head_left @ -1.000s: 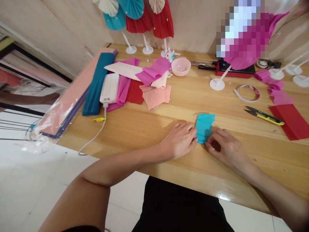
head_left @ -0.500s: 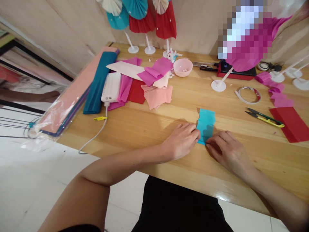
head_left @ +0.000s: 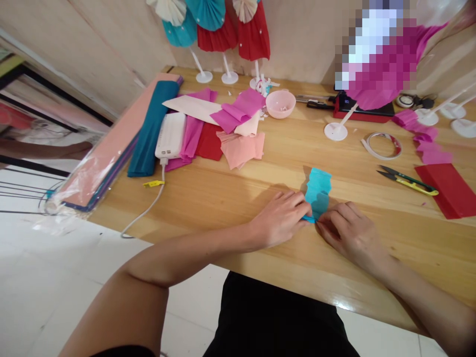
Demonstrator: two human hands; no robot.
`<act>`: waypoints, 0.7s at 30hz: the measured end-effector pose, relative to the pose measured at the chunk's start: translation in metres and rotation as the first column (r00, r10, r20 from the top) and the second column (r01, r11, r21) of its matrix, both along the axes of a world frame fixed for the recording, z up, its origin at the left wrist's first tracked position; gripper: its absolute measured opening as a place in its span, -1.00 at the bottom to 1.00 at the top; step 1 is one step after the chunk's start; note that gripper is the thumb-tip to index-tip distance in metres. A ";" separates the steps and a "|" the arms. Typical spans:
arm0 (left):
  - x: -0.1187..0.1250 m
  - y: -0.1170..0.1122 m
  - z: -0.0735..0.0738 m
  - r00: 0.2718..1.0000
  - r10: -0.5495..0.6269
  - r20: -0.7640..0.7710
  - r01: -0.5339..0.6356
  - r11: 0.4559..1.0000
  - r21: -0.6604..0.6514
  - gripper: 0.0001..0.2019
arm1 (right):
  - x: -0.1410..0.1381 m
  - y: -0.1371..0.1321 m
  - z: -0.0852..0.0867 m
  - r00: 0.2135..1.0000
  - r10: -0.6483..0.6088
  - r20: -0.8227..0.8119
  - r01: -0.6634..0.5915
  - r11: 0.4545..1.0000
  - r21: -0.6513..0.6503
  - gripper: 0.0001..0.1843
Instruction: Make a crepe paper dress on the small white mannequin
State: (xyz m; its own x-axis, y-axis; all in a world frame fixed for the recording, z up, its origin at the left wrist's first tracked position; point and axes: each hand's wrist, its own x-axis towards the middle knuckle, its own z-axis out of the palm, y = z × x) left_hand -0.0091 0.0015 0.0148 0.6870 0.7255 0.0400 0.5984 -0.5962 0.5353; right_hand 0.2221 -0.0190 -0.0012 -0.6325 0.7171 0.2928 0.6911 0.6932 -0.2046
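Observation:
A short strip of blue crepe paper (head_left: pixel 319 191) lies on the wooden table in front of me, with its near edge folded into a narrow pleat. My left hand (head_left: pixel 284 218) pinches the left end of that fold, fingers bent and pressed together. At the right end, the thumb and fingers of my right hand (head_left: pixel 345 228) close on the same folded edge. The far part of the strip is loose and slightly wavy. Both fingertips partly hide the fold.
Yellow-handled thread snips (head_left: pixel 409 181) and red paper (head_left: pixel 448 191) lie to the right, near a tape roll (head_left: pixel 383 146). Behind are a pink bowl (head_left: pixel 281 104) and a white stand base (head_left: pixel 335 131). Coloured paper pieces and a white power bank (head_left: pixel 171 135) with a cable lie left.
The near edge of the blue paper is folded up a little more, and the strip's far part is more rippled. Both hands stay in nearly the same place.

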 end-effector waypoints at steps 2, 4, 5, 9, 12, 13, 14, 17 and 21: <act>0.000 0.000 -0.001 1.000 0.000 -0.002 0.000 1.000 0.005 -0.84 | 0.000 -0.001 0.001 0.999 0.011 0.034 -0.012 0.999 0.031 -0.96; 0.000 0.001 -0.003 1.000 0.003 -0.004 -0.003 1.000 0.010 -0.84 | 0.000 -0.002 0.001 0.998 0.019 0.067 -0.023 0.998 0.054 -0.97; 0.000 0.001 -0.003 1.000 0.004 -0.004 -0.004 1.000 0.011 -0.84 | 0.000 -0.002 0.002 0.997 0.023 0.080 -0.029 0.997 0.065 -0.97; 0.000 0.001 -0.004 1.000 -0.002 0.003 0.002 1.000 0.006 -0.84 | 0.001 -0.003 0.003 0.994 0.037 0.103 -0.047 0.994 0.094 -0.96; 0.001 0.001 -0.004 1.000 -0.007 0.004 0.007 1.000 0.007 -0.83 | 0.001 -0.003 0.004 0.994 0.050 0.102 -0.060 0.993 0.101 -0.97; 0.001 0.001 -0.004 1.000 -0.006 0.006 0.006 1.000 0.007 -0.83 | 0.001 -0.003 0.004 0.993 0.053 0.101 -0.064 0.993 0.104 -0.98; 0.001 0.001 -0.003 1.000 -0.006 0.008 0.006 1.000 0.006 -0.83 | 0.000 -0.003 0.004 0.993 0.055 0.101 -0.066 0.992 0.107 -0.98; 0.001 0.001 -0.004 1.000 0.001 0.014 -0.001 1.000 0.008 -0.82 | 0.000 -0.003 0.005 0.992 0.057 0.110 -0.070 0.991 0.112 -0.98; 0.001 0.001 -0.005 1.000 -0.005 0.019 0.005 0.999 0.036 -0.80 | 0.000 -0.004 0.005 0.990 0.064 0.123 -0.078 0.990 0.117 -0.97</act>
State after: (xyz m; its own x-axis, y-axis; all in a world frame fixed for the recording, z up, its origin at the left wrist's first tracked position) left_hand -0.0085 0.0029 0.0094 0.6895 0.7199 0.0791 0.5851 -0.6181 0.5249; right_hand 0.2225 -0.0231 0.0036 -0.7162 0.6329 0.2943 0.6536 0.7560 -0.0353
